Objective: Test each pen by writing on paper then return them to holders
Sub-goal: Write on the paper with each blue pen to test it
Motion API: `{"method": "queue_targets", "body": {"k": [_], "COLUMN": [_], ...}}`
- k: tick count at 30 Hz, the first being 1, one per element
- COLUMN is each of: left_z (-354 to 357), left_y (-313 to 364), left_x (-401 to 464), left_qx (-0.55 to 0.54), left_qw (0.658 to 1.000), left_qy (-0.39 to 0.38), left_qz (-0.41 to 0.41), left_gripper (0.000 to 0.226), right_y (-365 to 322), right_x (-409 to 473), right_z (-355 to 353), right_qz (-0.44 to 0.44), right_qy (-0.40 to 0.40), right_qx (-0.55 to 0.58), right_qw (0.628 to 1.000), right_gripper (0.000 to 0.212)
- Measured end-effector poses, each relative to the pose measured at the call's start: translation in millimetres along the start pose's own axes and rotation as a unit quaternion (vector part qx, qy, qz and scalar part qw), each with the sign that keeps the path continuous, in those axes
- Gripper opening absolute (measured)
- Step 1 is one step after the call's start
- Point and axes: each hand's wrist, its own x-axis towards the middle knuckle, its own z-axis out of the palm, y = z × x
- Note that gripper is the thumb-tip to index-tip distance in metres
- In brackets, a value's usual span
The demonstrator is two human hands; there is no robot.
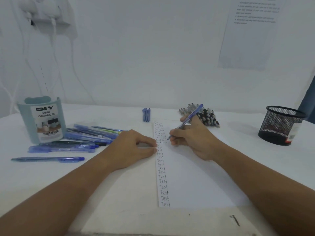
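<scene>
White worktop [255,159] against a white wall [144,57].
The right hand [192,140] pinched a pen [189,120] over the paper [196,176]; the left hand [134,147] pressed flat beside it.

On the tabletop [238,150], the way to the teal desk organizer [42,120] at the far left is cluttered by a loose spread of blue pens [88,133] lying against its base and fanning out toward the left hand [134,147], which rests at the paper's [196,184] left edge. Bare surface lies between the right hand [192,138] and the black mesh holder [283,125] at the far right. Behind the right hand a bundle of dark pens [207,116] blocks the back, with three blue pens [146,114] lying together just beyond the paper's top edge.
</scene>
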Motion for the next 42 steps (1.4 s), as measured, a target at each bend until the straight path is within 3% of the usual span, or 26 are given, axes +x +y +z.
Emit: {"method": "queue_targets", "body": {"k": [3,26,33,38,42], "left_z": [0.4,0.8,1.1,2.2,2.3], "left_y": [0.9,2.7,2.9,0.8,-0.3], "left_x": [0.4,-1.6,-2.0,-1.1,-1.0], "left_qx": [0.005,0.024,0.018,0.017,0.020], "left_qw": [1.000,1.000,1.000,1.000,1.000], "left_qy": [-0.002,-0.008,-0.006,-0.008,-0.008], "left_qz": [0.000,0.009,0.011,0.015,0.016], "left_gripper": [0.020,0.023,0.023,0.021,0.021], "right_y": [2.2,7.4,4.8,8.0,5.0], "right_x": [-0.9,-7.5,-6.8,-6.4,-5.5], "right_z": [3.0,7.0,5.8,7.2,4.4], "right_qz": [-0.005,-0.045,-0.027,-0.046,-0.025], "right_qy": [-0.016,-0.023,-0.027,-0.011,-0.022], "right_qx": [-0.028,-0.116,-0.082,-0.125,-0.073], "right_qw": [0.999,0.992,0.996,0.991,0.997], "right_gripper": [0.029,0.025,0.026,0.024,0.027]}}
